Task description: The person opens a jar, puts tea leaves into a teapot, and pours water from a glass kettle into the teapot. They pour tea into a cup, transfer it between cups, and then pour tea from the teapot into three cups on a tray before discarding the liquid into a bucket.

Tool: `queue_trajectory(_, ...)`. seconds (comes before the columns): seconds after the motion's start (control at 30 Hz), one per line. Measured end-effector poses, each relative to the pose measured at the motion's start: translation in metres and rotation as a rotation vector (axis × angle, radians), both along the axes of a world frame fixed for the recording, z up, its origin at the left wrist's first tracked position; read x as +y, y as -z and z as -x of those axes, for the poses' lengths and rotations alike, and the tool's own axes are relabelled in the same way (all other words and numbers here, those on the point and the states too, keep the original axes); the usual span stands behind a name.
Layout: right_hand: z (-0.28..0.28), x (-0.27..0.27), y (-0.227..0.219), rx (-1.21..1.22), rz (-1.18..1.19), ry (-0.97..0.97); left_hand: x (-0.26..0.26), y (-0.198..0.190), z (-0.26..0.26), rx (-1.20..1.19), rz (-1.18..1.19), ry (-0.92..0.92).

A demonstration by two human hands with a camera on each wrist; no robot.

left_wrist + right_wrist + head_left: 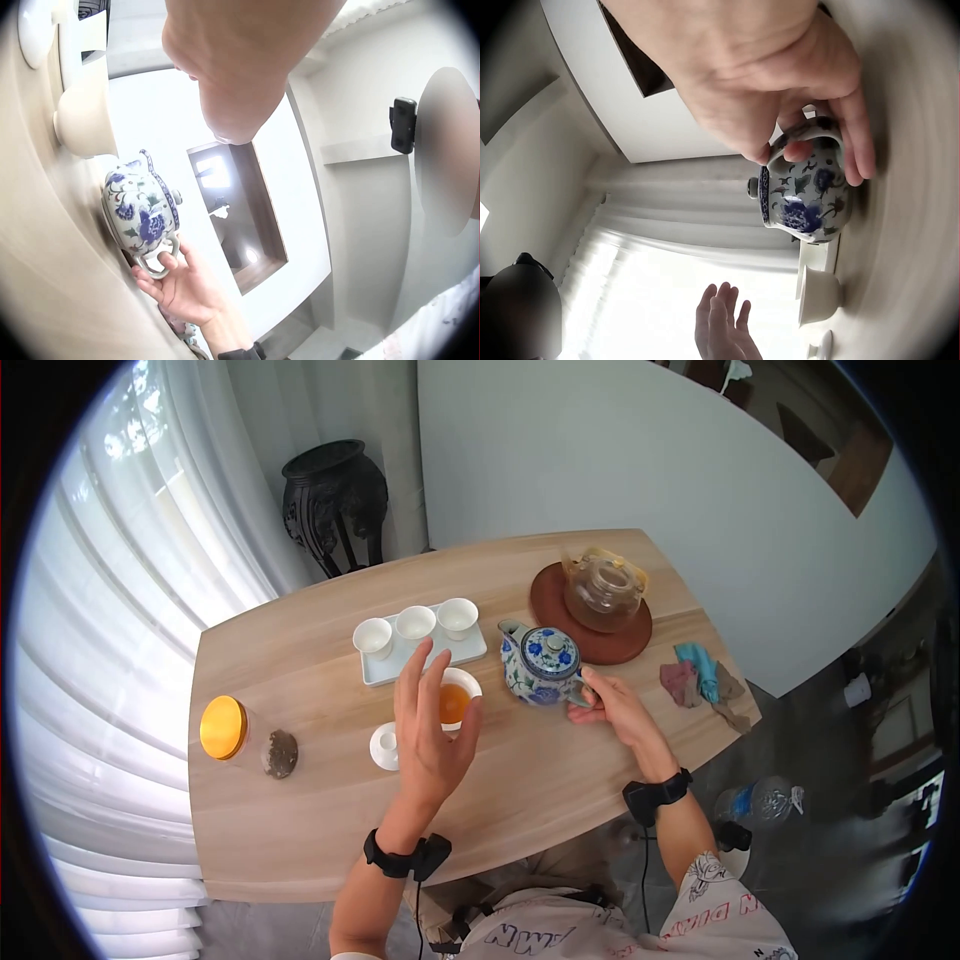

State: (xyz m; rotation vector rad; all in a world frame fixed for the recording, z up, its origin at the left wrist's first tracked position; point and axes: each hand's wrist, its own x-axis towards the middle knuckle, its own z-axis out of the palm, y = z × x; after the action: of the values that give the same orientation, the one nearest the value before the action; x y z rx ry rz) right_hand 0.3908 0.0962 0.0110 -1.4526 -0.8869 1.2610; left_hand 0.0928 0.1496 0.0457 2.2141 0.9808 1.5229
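Observation:
My right hand (622, 710) grips the handle of a blue-and-white floral teapot (545, 672). In the right wrist view, fingers pass through and around the handle, and the teapot (810, 199) has its lid on. The teapot sits upright, low at the tabletop, its spout toward the cups. My left hand (430, 738) is raised with fingers extended, holding nothing. It overlaps a white bowl (473, 686) of amber tea in the head view, hiding part of it. Beside the bowl lies a small white lid (383, 748), partly behind the left hand.
Three white cups (416, 623) stand on a pale tray (405, 662) behind the bowl. A glass teapot (603, 595) rests on a brown round board (548, 600). Crumpled cloths (703, 678) lie right; a yellow-lidded jar (223, 727) and dark lump (280, 753) sit left.

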Motion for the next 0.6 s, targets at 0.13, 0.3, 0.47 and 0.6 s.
queue_trajectory(0.13,0.004,0.007,0.009,0.019,-0.014,0.049,0.008,-0.001,0.01,-0.023,-0.003,-0.089)
queue_trajectory(0.3,0.008,0.01,0.015,0.03,-0.022,0.083,0.015,-0.002,0.017,-0.059,-0.015,-0.134)
queue_trajectory(0.47,0.014,0.011,0.02,0.019,-0.048,0.105,0.014,-0.005,0.016,-0.045,-0.011,-0.131)
queue_trajectory(0.6,0.014,0.011,0.021,-0.004,-0.036,0.091,0.014,-0.005,0.016,-0.045,-0.021,-0.13)
